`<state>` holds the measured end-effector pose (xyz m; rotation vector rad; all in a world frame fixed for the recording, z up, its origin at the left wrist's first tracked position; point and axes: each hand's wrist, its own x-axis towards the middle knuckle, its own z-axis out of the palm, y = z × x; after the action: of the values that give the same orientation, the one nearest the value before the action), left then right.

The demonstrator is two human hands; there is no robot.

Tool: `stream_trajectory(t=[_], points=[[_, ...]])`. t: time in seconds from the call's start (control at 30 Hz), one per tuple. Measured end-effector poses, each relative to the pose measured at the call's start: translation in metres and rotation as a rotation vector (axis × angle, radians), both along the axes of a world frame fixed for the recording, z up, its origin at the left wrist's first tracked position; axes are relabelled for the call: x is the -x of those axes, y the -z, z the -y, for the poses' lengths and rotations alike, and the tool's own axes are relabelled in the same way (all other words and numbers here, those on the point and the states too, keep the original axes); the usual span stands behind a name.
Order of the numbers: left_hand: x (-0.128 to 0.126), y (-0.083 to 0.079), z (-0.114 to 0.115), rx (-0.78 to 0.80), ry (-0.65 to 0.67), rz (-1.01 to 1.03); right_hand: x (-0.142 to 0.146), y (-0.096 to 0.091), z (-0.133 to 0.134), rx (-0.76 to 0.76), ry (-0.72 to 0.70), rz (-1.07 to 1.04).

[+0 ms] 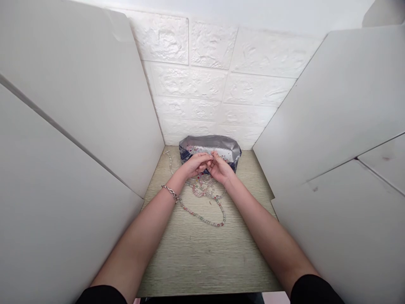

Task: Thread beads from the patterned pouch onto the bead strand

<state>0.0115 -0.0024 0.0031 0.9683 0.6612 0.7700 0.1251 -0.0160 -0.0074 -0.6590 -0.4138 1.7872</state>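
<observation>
My left hand (199,163) and my right hand (219,165) meet fingertip to fingertip over the front of an opened foil bag (209,141). Both have their fingers curled and pinched together; whatever lies between them is too small to make out. Loose small beads (193,149), clear and coloured, lie in the bag's silvery inside. Below my hands a long string of beads (202,219) is heaped in loops, with pink, green and clear beads, and one loop reaches toward me. A further stretch of beads runs up the left side.
The bag and beads lie on a narrow wood-grain tabletop (202,257). Pale panels (79,105) rise close on the left, and another panel (316,126) stands on the right. Behind is a white brick-patterned wall (209,84). A chain bracelet (171,192) circles my left wrist.
</observation>
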Motion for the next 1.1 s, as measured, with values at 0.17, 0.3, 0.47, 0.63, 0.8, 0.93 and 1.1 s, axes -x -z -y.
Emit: stream_trajectory(t=[0.17,0.3,0.47,0.63,0.8,0.93,1.1], points=[[-0.0005,-0.0005,-0.0005,0.008,-0.005,-0.067,0.0007,-0.0007,0.0007,-0.019,-0.001,0.004],[-0.0008,0.0008,-0.001,0.006,-0.005,-0.069,0.0009,-0.0006,0.0013,-0.032,0.003,0.018],[-0.0009,0.0013,-0.0018,0.012,-0.001,-0.037,-0.0003,0.004,-0.0011,-0.06,-0.008,0.005],[-0.002,-0.0008,-0.0024,0.025,-0.013,-0.022,-0.001,0.0059,-0.0025,-0.079,-0.007,-0.01],[-0.0017,-0.0013,-0.0015,0.013,-0.001,-0.024,-0.0008,0.005,-0.0019,-0.062,-0.005,-0.027],[-0.0003,0.0006,-0.0002,-0.028,0.016,-0.041,-0.0003,0.0033,-0.0004,-0.038,0.0,-0.025],[0.0001,0.0044,-0.0006,-0.04,0.002,-0.047,0.0005,-0.0001,0.0026,-0.023,0.007,-0.008]])
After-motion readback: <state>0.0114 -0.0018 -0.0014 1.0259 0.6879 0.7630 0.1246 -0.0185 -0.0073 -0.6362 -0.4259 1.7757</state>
